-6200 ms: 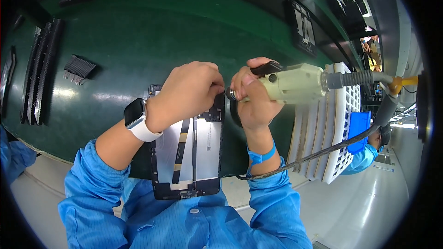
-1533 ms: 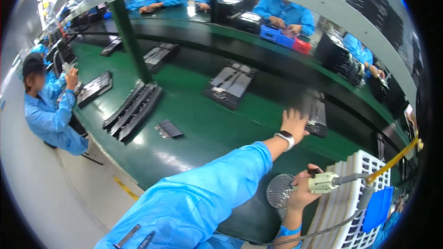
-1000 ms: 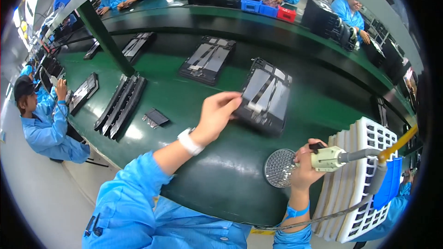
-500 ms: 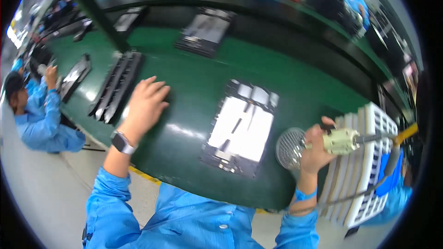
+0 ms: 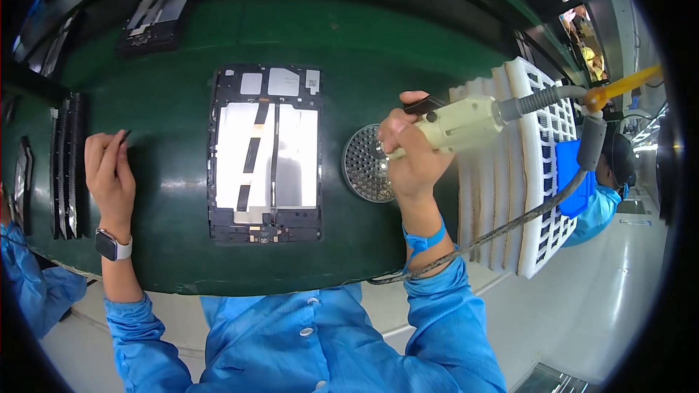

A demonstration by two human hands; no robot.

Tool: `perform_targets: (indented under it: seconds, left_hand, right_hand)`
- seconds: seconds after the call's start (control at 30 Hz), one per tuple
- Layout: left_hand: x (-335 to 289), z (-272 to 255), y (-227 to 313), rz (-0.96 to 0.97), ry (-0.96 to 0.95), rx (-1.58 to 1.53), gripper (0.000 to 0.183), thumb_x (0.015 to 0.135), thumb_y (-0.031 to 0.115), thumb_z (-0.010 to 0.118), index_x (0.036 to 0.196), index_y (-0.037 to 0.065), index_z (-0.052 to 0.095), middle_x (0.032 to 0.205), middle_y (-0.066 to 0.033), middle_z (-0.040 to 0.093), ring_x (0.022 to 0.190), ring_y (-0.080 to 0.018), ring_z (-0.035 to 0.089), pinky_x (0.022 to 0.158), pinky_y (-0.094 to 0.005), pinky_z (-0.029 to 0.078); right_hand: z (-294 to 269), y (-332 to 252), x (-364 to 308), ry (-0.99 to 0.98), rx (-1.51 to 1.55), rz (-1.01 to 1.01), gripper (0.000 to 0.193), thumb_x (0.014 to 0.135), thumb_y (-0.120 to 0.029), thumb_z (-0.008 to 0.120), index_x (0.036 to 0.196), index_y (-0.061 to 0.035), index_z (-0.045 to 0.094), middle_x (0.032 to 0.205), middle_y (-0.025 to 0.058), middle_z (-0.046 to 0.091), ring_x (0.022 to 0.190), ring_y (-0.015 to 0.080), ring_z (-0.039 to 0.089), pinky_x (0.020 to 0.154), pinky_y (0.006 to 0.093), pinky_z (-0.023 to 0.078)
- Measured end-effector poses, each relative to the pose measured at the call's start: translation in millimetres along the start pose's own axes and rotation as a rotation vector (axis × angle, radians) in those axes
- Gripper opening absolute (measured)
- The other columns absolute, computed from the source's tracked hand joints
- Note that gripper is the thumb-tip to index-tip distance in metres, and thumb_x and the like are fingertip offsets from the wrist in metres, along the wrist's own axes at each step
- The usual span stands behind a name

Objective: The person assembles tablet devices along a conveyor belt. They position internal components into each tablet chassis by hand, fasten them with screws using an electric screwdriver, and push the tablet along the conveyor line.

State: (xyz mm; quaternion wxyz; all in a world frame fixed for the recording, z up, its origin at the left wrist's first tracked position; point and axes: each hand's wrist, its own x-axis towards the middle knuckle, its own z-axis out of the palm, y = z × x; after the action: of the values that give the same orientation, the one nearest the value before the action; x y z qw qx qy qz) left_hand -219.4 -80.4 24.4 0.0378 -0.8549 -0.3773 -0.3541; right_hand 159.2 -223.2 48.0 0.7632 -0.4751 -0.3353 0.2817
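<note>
An opened tablet frame with a silvery back panel and flat cables lies face-down on the green belt in front of me. My right hand grips a cream electric screwdriver with a grey hose, its tip over a round perforated metal dish just right of the tablet. My left hand rests at the belt's left part, fingers pinched on a small dark strip, beside a row of dark parts. A smartwatch sits on my left wrist.
A white slotted rack stands at the right of the belt. Another opened tablet frame lies farther up the belt at the left. A person in blue sits beyond the rack at the right. Grey floor below.
My left hand reached far up the belt, pulled the tablet frame toward me, then moved left to the dark parts. My right hand kept the screwdriver by the metal dish.
</note>
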Motion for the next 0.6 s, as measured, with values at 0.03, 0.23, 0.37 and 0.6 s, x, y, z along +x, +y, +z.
perform_targets:
  seconds: [0.03, 0.23, 0.37, 0.6]
  left_hand:
    - [-1, -1, -2, 0.021, 0.02, 0.01, 0.026, 0.087, -0.012, 0.056, 0.111, -0.005, 0.064, 0.091, -0.0147, 0.055, 0.086, -0.0295, 0.055, 0.077, -0.0363, 0.047]
    - [-1, 2, -1, -0.034, 0.024, 0.043, 0.031, 0.088, -0.012, 0.055, 0.117, -0.005, 0.063, 0.092, -0.0155, 0.056, 0.085, -0.0302, 0.054, 0.08, -0.0368, 0.046]
    - [-2, 2, -3, 0.031, 0.015, 0.053, 0.029, 0.088, -0.011, 0.056, 0.115, -0.004, 0.064, 0.094, -0.0155, 0.058, 0.089, -0.0308, 0.056, 0.084, -0.0373, 0.046]
    - [-8, -1, -8, 0.024, 0.005, 0.034, 0.027, 0.089, -0.009, 0.06, 0.115, -0.002, 0.064, 0.098, -0.0167, 0.061, 0.095, -0.0317, 0.059, 0.087, -0.036, 0.048]
  right_hand:
    - [1, 0, -3, -0.029, 0.006, -0.001, 0.031, 0.076, 0.01, 0.06, 0.107, 0.0072, 0.057, 0.071, 0.0061, 0.057, 0.054, 0.0116, 0.053, 0.051, 0.0255, 0.045]
    - [9, -8, -32, -0.056, -0.111, 0.034, 0.036, 0.077, -0.004, 0.054, 0.111, 0.007, 0.049, 0.066, 0.0066, 0.047, 0.053, 0.0151, 0.045, 0.054, 0.0332, 0.043]
    - [10, -2, -31, -0.081, -0.156, -0.016, 0.035, 0.077, -0.003, 0.053, 0.11, 0.0074, 0.049, 0.066, 0.0071, 0.048, 0.053, 0.0151, 0.045, 0.053, 0.0338, 0.043]
    - [12, 5, -30, -0.102, -0.134, -0.035, 0.032, 0.077, -0.002, 0.052, 0.108, 0.0065, 0.049, 0.063, 0.0069, 0.048, 0.051, 0.0146, 0.044, 0.053, 0.0329, 0.043]
